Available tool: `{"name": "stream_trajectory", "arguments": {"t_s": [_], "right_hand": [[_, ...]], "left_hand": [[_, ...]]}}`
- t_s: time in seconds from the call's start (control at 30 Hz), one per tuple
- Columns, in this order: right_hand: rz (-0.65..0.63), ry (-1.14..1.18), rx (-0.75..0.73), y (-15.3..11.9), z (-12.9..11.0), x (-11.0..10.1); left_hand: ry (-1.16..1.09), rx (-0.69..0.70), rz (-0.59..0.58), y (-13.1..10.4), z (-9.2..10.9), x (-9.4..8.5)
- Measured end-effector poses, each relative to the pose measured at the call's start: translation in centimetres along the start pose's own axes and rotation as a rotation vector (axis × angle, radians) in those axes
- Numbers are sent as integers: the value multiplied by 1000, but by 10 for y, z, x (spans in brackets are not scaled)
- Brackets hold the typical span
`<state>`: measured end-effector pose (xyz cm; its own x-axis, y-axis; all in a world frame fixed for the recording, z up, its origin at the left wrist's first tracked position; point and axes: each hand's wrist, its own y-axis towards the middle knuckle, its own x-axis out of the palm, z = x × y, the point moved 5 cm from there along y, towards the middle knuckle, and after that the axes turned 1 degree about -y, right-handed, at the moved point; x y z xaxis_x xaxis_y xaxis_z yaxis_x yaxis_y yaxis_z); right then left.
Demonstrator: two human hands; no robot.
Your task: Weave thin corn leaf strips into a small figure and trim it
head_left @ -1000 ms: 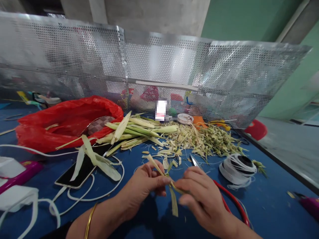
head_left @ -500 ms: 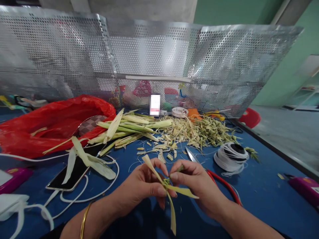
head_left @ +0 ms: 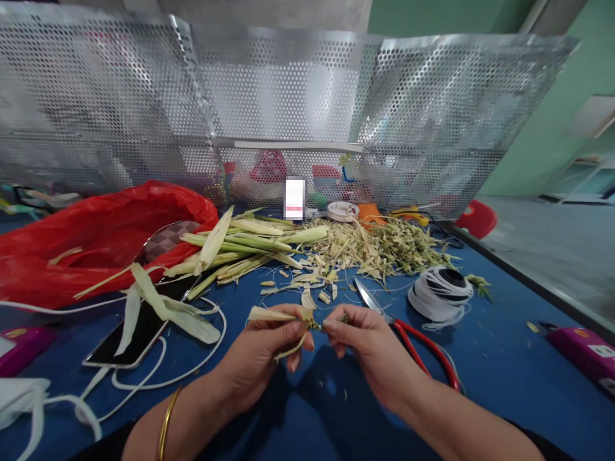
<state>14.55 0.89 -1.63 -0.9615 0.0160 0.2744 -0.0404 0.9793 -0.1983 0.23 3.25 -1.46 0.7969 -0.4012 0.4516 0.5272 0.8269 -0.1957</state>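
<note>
My left hand (head_left: 262, 349) pinches a small bundle of pale yellow husk strips (head_left: 271, 314), one strip sticking out to the left and another curling below the fingers. Thumb and fingertips of my right hand (head_left: 360, 330) are closed on a small green dried sprig (head_left: 343, 318), its tip just showing above them. Between the two hands, a little green plant material (head_left: 314, 324) bridges the narrow gap. To the right, partly behind my right forearm, lie red-handled scissors (head_left: 427, 346) with their blades pointing away.
On the blue table (head_left: 509, 384) lie long husks (head_left: 259, 243), a heap of dried sprigs and scraps (head_left: 369, 246), and a white cord spool (head_left: 439, 298). At left are a red plastic bag (head_left: 110, 224), a phone (head_left: 129, 333) and white cables. A perforated metal screen (head_left: 288, 83) stands behind.
My hands have moved slightly apart and the husk bundle has turned, its strips now pointing left instead of fanning out right and down. The camera view has shifted slightly.
</note>
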Motion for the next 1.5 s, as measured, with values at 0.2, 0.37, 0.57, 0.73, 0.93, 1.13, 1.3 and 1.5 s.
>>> {"name": "stream_trajectory", "arguments": {"t_s": [0.2, 0.37, 0.57, 0.73, 0.93, 1.13, 1.3, 1.5], "right_hand": [[96, -141, -133, -5, -5, 3], [117, -341, -203, -2, -9, 0], [-37, -161, -50, 5, 2, 3], [-40, -284, -246, 4, -11, 1], [-121, -549, -537, -4, -26, 5], [-93, -647, -544, -6, -20, 11], [-58, -687, -475, -2, -11, 8], [-137, -620, -447, -1, -19, 6]], "left_hand": [[-74, -19, 123, 4, -1, -4], [-94, -68, 112, 6, -4, -7], [-67, -157, -142, 0, -9, 5], [-22, -84, -133, -2, -2, 8], [-11, -71, -104, -2, 1, 7], [20, -112, -114, -1, -4, 5], [173, -20, -15, 2, -3, 1], [101, -55, -98, 3, -1, 3]]}}
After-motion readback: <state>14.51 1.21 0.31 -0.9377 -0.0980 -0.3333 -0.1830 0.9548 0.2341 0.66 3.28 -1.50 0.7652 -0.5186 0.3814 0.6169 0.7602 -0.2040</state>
